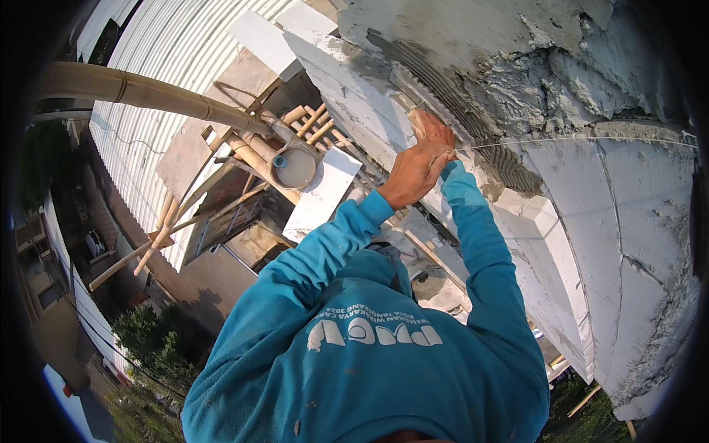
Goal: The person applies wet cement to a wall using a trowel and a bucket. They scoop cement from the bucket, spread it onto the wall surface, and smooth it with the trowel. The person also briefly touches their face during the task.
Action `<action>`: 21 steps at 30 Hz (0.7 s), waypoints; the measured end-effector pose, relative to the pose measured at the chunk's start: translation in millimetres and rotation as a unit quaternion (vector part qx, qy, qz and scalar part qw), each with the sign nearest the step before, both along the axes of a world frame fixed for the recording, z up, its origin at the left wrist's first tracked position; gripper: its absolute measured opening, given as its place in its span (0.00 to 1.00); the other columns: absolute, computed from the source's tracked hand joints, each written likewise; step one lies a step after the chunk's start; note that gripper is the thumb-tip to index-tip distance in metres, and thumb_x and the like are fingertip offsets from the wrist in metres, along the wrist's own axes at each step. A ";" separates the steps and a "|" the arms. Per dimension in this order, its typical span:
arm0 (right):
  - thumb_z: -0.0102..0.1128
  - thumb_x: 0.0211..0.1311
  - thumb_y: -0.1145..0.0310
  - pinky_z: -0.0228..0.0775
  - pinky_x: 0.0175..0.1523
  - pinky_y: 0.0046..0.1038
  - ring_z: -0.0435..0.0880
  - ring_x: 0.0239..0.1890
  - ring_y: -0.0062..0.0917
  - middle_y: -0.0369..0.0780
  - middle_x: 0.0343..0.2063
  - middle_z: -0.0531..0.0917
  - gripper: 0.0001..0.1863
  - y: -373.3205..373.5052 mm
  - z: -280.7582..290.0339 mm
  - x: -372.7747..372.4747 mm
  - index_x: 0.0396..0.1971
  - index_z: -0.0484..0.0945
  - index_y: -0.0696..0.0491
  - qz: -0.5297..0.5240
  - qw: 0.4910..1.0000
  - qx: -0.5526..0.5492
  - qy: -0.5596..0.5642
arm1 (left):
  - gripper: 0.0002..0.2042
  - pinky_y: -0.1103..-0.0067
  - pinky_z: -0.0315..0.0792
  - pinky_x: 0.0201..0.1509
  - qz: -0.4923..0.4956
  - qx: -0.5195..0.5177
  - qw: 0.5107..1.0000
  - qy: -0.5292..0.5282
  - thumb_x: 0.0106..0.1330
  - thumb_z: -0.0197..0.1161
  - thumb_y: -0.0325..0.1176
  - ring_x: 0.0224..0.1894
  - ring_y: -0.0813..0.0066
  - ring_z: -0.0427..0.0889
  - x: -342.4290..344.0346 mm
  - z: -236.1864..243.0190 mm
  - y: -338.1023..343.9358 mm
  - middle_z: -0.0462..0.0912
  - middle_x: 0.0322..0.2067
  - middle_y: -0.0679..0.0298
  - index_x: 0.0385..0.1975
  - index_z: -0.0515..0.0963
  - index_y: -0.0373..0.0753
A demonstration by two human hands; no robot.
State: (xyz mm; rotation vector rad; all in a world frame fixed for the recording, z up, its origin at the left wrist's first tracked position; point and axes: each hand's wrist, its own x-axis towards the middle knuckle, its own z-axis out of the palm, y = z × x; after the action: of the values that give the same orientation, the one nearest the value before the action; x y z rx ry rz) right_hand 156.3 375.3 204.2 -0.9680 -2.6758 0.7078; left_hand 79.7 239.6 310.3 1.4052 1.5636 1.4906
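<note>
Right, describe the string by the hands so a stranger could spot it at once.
Start at the wall of big white blocks smeared with rough grey mortar. Across its upper face a thin pale string runs taut, from the right edge to the hands in blue sleeves pressed on the wall. Unlike the mortar joints and cracks around it, it is one fine, unbroken, nearly straight line.

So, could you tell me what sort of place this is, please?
Probably a building site, high up on scaffolding: a wall of white blocks with wet grey mortar, bamboo poles, and a taut guide string at the hands.
</note>
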 end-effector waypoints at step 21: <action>0.59 0.57 0.65 0.72 0.48 0.44 0.80 0.45 0.46 0.47 0.47 0.79 0.24 -40.7 13.5 145.6 0.56 0.72 0.47 -0.174 0.978 0.054 -0.096 | 0.10 0.75 0.72 0.33 -0.012 0.020 1.000 -0.015 0.70 0.54 0.32 0.25 0.69 0.77 -3.3 -17.1 13.1 0.79 0.26 0.57 0.40 0.80 0.33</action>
State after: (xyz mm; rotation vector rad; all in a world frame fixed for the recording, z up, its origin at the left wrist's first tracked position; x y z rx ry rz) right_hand 301.8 334.6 217.7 -1.4920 -2.5621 0.4092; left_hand 76.4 252.8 293.2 1.4127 1.5017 1.5290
